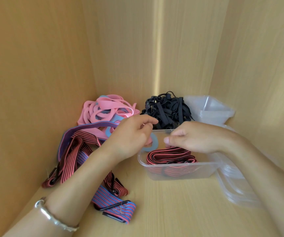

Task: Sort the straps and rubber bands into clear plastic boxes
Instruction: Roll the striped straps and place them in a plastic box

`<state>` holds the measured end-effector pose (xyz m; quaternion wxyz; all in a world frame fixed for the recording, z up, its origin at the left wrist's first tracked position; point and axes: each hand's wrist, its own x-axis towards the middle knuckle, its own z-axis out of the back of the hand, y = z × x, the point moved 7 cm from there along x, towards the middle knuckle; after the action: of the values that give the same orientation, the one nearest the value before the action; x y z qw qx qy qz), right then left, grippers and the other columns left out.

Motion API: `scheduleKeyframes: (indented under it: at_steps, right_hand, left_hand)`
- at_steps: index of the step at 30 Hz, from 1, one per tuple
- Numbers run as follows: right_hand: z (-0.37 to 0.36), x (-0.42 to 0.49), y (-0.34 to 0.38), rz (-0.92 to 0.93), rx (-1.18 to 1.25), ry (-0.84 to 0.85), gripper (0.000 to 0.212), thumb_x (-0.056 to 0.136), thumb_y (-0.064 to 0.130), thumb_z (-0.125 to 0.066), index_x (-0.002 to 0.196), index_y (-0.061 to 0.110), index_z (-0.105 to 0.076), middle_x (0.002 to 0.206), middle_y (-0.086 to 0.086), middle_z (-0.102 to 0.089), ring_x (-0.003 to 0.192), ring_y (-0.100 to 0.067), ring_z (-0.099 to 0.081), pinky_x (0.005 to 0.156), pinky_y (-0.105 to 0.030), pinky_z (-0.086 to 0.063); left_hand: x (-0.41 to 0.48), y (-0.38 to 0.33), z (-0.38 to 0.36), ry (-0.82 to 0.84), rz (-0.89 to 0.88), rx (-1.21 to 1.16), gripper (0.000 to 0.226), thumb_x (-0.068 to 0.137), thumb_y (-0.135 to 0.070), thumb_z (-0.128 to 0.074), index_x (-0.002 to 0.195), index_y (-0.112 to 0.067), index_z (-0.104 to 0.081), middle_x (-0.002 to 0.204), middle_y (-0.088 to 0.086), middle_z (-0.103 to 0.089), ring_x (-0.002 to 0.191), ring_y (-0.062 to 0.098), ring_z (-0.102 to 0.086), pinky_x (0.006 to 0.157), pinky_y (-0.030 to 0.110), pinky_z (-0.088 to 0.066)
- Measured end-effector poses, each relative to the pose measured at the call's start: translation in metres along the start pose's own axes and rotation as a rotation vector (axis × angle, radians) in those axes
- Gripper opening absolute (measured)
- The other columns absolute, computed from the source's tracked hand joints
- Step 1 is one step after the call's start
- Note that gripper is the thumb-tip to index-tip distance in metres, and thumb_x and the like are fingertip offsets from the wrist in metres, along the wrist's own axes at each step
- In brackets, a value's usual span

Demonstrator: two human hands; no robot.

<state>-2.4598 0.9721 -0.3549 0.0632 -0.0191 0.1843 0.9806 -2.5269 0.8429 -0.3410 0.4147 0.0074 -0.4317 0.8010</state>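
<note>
Pale wood panels boxed in the shelf. A clear plastic box sat close in front, probably so both hands could reach it, and a folded red-and-black striped strap lay inside. My left hand pinched a blue-grey rubber band over the box's left rim. My right hand hovered curled above the strap, perhaps tucking it flat; whether it gripped anything I couldn't tell. Loose striped straps, pink rubber bands and black bands waited unsorted behind and to the left.
</note>
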Motion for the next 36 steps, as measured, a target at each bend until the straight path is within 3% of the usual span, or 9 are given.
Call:
scheduleKeyframes:
  at_steps: [2, 6, 10, 12, 15, 18, 23, 30, 36]
  right_hand:
    - [0.004, 0.001, -0.001, 0.014, -0.004, -0.035, 0.048, 0.092, 0.054, -0.048, 0.091, 0.009, -0.065, 0.082, -0.012, -0.067, 0.073, -0.026, -0.058, 0.078, -0.043, -0.050]
    - [0.008, -0.001, 0.001, 0.045, 0.009, -0.074, 0.041, 0.093, 0.045, -0.055, 0.066, 0.013, -0.056, 0.058, 0.003, -0.041, 0.057, -0.015, -0.037, 0.059, -0.032, -0.031]
    - [0.007, -0.001, 0.002, 0.053, 0.006, -0.061, 0.042, 0.093, 0.043, -0.056, 0.059, 0.018, -0.054, 0.056, 0.006, -0.037, 0.056, -0.012, -0.035, 0.058, -0.031, -0.029]
    - [0.007, -0.001, 0.000, 0.049, 0.010, -0.055, 0.041, 0.093, 0.044, -0.056, 0.059, 0.021, -0.055, 0.056, 0.007, -0.039, 0.056, -0.012, -0.036, 0.059, -0.031, -0.031]
    - [0.007, 0.000, 0.000, 0.057, 0.019, -0.057, 0.037, 0.092, 0.044, -0.056, 0.065, 0.019, -0.060, 0.058, 0.006, -0.043, 0.058, -0.012, -0.038, 0.061, -0.031, -0.032]
    - [0.007, 0.000, 0.002, 0.072, 0.015, -0.066, 0.035, 0.093, 0.042, -0.056, 0.068, 0.018, -0.062, 0.058, 0.007, -0.045, 0.058, -0.011, -0.039, 0.060, -0.031, -0.032]
    - [0.005, -0.003, 0.007, 0.075, 0.030, -0.036, 0.028, 0.087, 0.051, -0.060, 0.077, 0.027, -0.071, 0.068, 0.012, -0.064, 0.065, -0.009, -0.056, 0.067, -0.028, -0.043]
    - [-0.005, -0.009, 0.009, 0.059, 0.108, 0.186, 0.065, 0.049, 0.074, -0.077, 0.100, 0.035, -0.070, 0.092, 0.023, -0.071, 0.089, 0.003, -0.066, 0.094, -0.031, -0.051]
    - [-0.009, -0.013, 0.010, 0.034, 0.061, 0.250, 0.068, 0.047, 0.063, -0.072, 0.110, 0.039, -0.065, 0.099, 0.024, -0.070, 0.095, 0.000, -0.066, 0.095, -0.033, -0.052]
  left_hand:
    - [0.000, 0.000, 0.002, -0.030, -0.015, 0.015, 0.027, 0.098, -0.014, -0.044, 0.112, -0.022, -0.066, 0.086, 0.008, -0.070, 0.062, -0.009, -0.055, 0.059, 0.005, -0.039]
    - [0.001, 0.001, 0.004, -0.057, -0.023, 0.057, 0.026, 0.096, -0.014, -0.046, 0.110, -0.022, -0.067, 0.084, 0.010, -0.069, 0.065, 0.005, -0.053, 0.060, 0.012, -0.039]
    - [-0.001, 0.002, 0.009, -0.100, -0.005, 0.044, 0.026, 0.095, -0.013, -0.047, 0.108, -0.022, -0.068, 0.095, 0.007, -0.072, 0.087, 0.017, -0.063, 0.081, 0.027, -0.046]
    - [-0.002, 0.002, 0.012, -0.080, 0.008, 0.063, 0.027, 0.095, -0.013, -0.047, 0.108, -0.022, -0.068, 0.098, 0.005, -0.072, 0.090, 0.016, -0.062, 0.080, 0.021, -0.045]
    - [-0.007, -0.001, 0.020, -0.014, 0.012, 0.140, 0.027, 0.095, -0.015, -0.048, 0.109, -0.021, -0.069, 0.097, -0.004, -0.070, 0.083, 0.000, -0.059, 0.067, 0.004, -0.038]
    - [-0.021, -0.003, 0.032, 0.019, -0.002, 0.176, 0.024, 0.095, -0.015, -0.049, 0.106, -0.024, -0.068, 0.078, -0.015, -0.063, 0.067, -0.009, -0.055, 0.062, 0.007, -0.039]
    - [-0.035, 0.005, 0.039, 0.047, -0.006, 0.270, 0.027, 0.094, -0.013, -0.052, 0.114, -0.022, -0.068, 0.106, -0.014, -0.064, 0.100, 0.003, -0.057, 0.076, -0.001, -0.034]
    - [-0.037, -0.024, 0.028, 0.106, -0.201, 0.249, 0.019, 0.092, -0.024, -0.061, 0.109, -0.021, -0.070, 0.106, -0.012, -0.065, 0.096, -0.001, -0.055, 0.085, 0.014, -0.040]
    - [-0.035, -0.032, 0.004, 0.300, -0.166, 0.378, 0.024, 0.091, -0.030, -0.061, 0.115, -0.030, -0.066, 0.116, -0.007, -0.064, 0.104, 0.003, -0.055, 0.089, 0.021, -0.042]
